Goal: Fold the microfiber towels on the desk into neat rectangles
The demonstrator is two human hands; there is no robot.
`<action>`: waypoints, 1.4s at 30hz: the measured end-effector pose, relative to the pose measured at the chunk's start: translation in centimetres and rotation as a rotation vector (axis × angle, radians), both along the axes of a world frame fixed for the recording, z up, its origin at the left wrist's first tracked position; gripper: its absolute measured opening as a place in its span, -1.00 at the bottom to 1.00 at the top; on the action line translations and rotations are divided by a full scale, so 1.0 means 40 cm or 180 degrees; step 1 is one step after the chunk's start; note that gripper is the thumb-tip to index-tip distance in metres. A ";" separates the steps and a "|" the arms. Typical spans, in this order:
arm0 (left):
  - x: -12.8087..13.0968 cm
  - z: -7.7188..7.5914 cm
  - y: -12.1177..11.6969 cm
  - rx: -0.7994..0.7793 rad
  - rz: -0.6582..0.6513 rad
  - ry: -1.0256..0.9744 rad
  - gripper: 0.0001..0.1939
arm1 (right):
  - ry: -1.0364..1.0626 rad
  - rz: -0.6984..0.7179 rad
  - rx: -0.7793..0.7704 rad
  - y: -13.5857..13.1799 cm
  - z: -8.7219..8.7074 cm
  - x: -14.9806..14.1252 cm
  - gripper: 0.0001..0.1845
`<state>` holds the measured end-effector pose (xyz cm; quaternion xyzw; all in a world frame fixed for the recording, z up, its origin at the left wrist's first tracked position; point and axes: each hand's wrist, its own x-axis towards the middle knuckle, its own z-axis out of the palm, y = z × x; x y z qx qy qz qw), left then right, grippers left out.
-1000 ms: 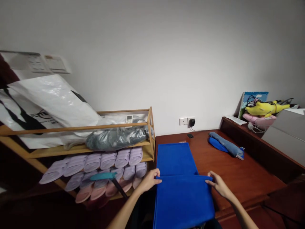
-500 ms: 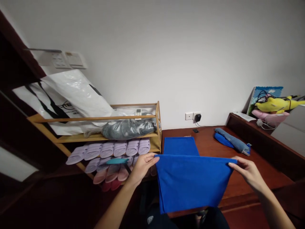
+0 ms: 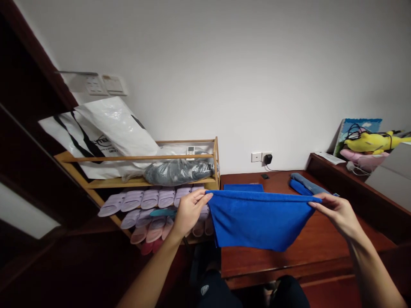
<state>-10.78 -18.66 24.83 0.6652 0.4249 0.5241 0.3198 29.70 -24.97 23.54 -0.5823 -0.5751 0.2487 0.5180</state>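
Observation:
I hold a bright blue towel (image 3: 260,218) stretched out in the air over the front of a dark red wooden table (image 3: 321,244). My left hand (image 3: 189,211) pinches its upper left corner. My right hand (image 3: 335,211) pinches its upper right corner. The cloth hangs down from the taut top edge, its lower edge hanging free above the table top. A strip of blue cloth (image 3: 243,187) shows on the table just behind the held edge; whether it is part of the same towel is hidden.
A rolled blue and grey cloth (image 3: 305,185) lies at the table's back right. A wall socket with a black plug (image 3: 267,158) is behind. Left stands a wooden rack (image 3: 141,183) with rows of slippers (image 3: 150,201) and plastic bags. A raised ledge right carries a yellow plush toy (image 3: 372,141).
Both hands have lifted the towel's near edge off the table and pulled it wide, so it now hangs in the air. The view has turned a little to the left.

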 end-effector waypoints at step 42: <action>0.193 -0.523 0.658 -0.1364 0.0639 0.0949 -0.62 | 0.0373 0.0111 -0.0941 0.734 -0.542 -0.048 -0.31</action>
